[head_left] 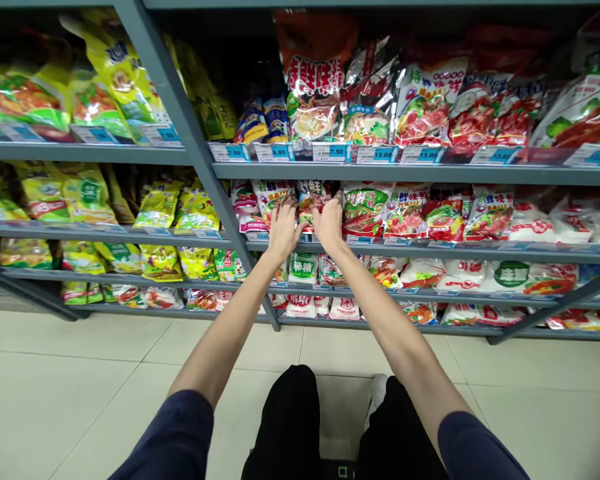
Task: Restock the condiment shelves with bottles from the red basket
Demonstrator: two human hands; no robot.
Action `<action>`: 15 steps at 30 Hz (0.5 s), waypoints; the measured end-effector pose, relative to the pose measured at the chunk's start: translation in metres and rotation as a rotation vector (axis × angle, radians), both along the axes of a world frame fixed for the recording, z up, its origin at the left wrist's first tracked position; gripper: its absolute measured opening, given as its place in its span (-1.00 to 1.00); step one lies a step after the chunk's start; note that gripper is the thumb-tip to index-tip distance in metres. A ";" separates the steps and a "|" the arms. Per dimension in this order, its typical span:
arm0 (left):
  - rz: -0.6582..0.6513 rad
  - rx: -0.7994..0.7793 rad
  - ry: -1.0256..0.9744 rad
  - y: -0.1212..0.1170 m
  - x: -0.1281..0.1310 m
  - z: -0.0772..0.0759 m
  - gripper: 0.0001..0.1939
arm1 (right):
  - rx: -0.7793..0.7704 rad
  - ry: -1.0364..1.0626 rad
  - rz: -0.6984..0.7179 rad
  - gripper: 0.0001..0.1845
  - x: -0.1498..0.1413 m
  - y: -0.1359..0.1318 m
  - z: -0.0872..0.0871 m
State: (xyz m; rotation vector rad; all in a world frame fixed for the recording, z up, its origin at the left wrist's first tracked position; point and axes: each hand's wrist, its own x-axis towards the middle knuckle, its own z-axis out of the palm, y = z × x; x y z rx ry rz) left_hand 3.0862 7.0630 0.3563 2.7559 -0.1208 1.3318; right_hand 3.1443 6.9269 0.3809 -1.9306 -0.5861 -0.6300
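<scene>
Both my arms reach forward to the second shelf from the top. My left hand (283,230) lies with its fingers spread against the front of a red-and-white seasoning packet (269,195), its thumb pointing right. Beside it, another seasoning packet (313,193), red with a dark top, stands between my two hands. My right hand (329,223) is at this packet's right edge, thumb on the front and fingers along the side; the fingertips are partly hidden. Right of that hand stands a larger white, green and red packet (365,207).
Grey metal shelves (410,173) hold rows of bagged seasonings, with price tags (332,153) along the edges. Yellow packets (157,205) fill the left bay. A slanted upright (180,100) divides the bays. My knees (293,420) are bent above the tiled floor (95,380).
</scene>
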 end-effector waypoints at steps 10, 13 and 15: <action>-0.076 -0.094 0.009 0.017 -0.009 0.004 -0.55 | -0.412 -0.369 0.035 -0.26 -0.030 -0.023 -0.003; 0.011 -0.212 -0.119 0.020 -0.018 -0.009 -0.40 | -0.458 -0.407 0.124 -0.20 -0.019 -0.019 0.007; 0.001 -0.235 -0.104 0.022 -0.021 -0.017 -0.38 | -0.439 -0.366 0.109 -0.18 -0.012 -0.014 0.009</action>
